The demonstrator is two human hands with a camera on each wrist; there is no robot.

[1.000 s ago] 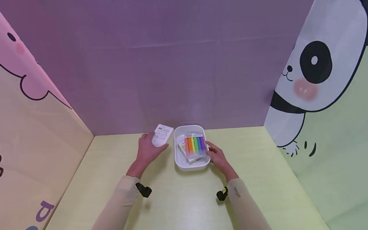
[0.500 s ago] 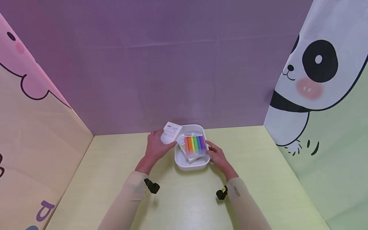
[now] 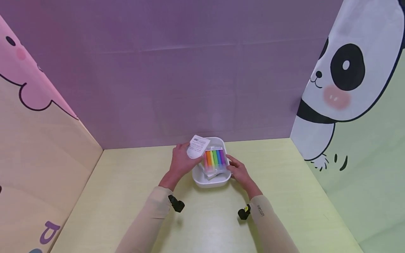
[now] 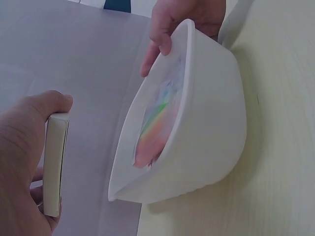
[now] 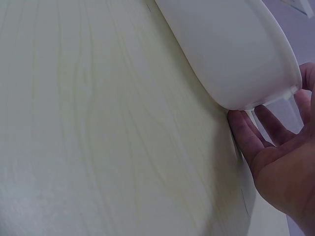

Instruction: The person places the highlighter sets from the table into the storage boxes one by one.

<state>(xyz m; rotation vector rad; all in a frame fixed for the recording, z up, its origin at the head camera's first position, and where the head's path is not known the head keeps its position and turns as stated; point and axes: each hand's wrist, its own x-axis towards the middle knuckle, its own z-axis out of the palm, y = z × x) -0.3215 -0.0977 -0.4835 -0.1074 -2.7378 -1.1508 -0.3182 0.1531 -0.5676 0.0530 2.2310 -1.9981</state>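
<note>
My left hand [image 3: 181,161] grips a small flat white box [image 3: 198,147] printed with text and a barcode. In the left wrist view, its narrow cream edge [image 4: 55,162] shows between thumb and fingers, apart from the tub. The white plastic tub [image 3: 202,182] stands on the table below and to the right of it. Inside the tub lies a clear pack of rainbow-coloured markers [image 3: 216,161], on top of another pale box [image 3: 211,176] that is mostly covered. My right hand [image 3: 239,171] holds the tub's right side, thumb over the rim and fingers against the outer wall.
The pale wooden table [image 3: 202,225] reaches back to a purple wall sheet [image 3: 190,88] close behind the tub. Side panels with cartoon prints, a panda [image 3: 335,77] on the right and a pink figure [image 3: 34,80] on the left, flank the table.
My left hand has moved right with the white box, from beside the tub to over its left rim, covering part of the contents. The right hand and the tub have stayed put.
</note>
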